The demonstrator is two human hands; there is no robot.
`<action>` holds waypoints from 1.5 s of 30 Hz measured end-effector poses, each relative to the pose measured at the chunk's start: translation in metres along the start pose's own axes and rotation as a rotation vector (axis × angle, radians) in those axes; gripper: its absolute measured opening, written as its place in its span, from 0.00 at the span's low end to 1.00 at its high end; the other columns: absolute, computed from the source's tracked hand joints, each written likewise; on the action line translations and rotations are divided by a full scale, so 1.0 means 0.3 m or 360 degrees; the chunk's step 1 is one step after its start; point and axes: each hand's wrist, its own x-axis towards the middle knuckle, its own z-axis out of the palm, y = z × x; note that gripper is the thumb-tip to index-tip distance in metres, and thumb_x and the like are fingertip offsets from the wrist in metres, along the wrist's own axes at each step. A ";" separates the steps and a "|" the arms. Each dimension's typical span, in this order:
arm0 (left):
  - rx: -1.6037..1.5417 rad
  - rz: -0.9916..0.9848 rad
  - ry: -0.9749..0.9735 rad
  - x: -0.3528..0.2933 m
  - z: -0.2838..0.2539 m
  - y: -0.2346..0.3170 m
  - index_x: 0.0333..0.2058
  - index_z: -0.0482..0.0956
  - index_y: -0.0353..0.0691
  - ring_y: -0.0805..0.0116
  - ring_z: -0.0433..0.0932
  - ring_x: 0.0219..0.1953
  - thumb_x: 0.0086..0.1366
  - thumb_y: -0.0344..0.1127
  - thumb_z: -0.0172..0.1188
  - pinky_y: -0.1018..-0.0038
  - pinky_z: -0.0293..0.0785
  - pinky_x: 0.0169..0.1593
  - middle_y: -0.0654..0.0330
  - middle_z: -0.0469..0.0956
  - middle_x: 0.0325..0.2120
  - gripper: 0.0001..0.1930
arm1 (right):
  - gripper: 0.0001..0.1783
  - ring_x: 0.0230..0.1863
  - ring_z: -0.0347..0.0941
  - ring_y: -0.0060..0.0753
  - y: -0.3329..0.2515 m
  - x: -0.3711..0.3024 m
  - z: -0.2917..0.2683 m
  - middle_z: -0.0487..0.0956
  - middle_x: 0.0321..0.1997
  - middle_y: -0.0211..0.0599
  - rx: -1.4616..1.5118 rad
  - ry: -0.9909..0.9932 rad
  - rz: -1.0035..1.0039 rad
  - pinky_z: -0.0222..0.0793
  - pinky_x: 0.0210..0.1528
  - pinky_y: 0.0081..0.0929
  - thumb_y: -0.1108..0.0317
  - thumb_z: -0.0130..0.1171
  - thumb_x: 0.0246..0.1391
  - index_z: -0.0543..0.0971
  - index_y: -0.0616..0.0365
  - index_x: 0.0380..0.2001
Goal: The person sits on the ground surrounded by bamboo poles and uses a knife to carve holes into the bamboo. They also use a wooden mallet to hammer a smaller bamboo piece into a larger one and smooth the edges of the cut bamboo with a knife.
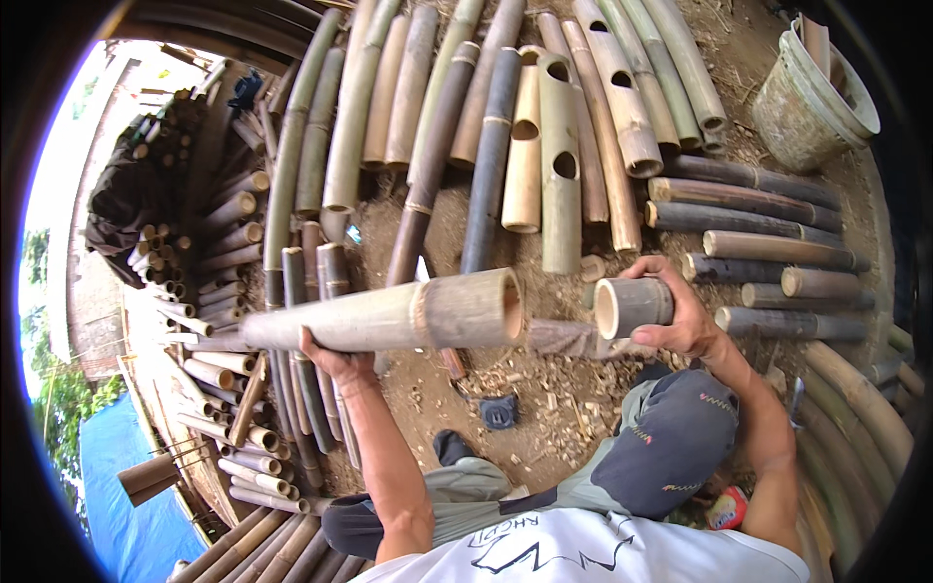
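Observation:
My left hand (337,361) grips a long, thick bamboo pole (379,316) from below, its fingers closed around the underside. The pole lies level across my view, its hollow cut end pointing right. In my right hand (685,316) is a short, dark bamboo piece (637,308), held between thumb and fingers from its right side. The short piece's open end faces the pole's hollow end, with a gap between them. Below them, a small black object (499,412) lies on the ground among wood chips.
Bamboo poles (428,97) lie in rows ahead, some with round holes (566,165). More poles (768,243) are at the right, and stacks of cut bamboo (233,379) at the left. A dirty white bucket (802,112) stands far right. A blue tarp (126,486) shows lower left.

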 end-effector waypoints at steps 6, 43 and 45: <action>-0.0107 0.0010 0.0218 -0.050 -0.089 -0.059 0.57 0.71 0.40 0.46 0.75 0.54 0.56 0.66 0.55 0.46 0.72 0.58 0.49 0.76 0.52 0.40 | 0.39 0.50 0.72 0.39 -0.041 0.230 0.130 0.70 0.48 0.37 -0.0252 -0.0431 -0.0499 0.76 0.54 0.40 0.57 0.76 0.41 0.65 0.48 0.54; 0.0180 -0.0345 0.0670 -0.314 -0.251 -0.561 0.59 0.68 0.44 0.50 0.72 0.57 0.58 0.68 0.55 0.48 0.66 0.62 0.52 0.73 0.56 0.40 | 0.36 0.42 0.77 0.37 0.322 0.032 -0.021 0.78 0.40 0.43 -0.0409 0.0093 0.0235 0.74 0.46 0.35 0.44 0.65 0.50 0.72 0.64 0.49; 0.0184 -0.0438 0.0689 -0.348 -0.245 -0.589 0.60 0.69 0.42 0.50 0.73 0.56 0.60 0.66 0.55 0.49 0.66 0.62 0.52 0.73 0.57 0.39 | 0.35 0.42 0.76 0.40 0.350 0.016 -0.051 0.78 0.42 0.45 -0.0384 0.0035 0.0370 0.74 0.47 0.38 0.43 0.64 0.52 0.71 0.63 0.50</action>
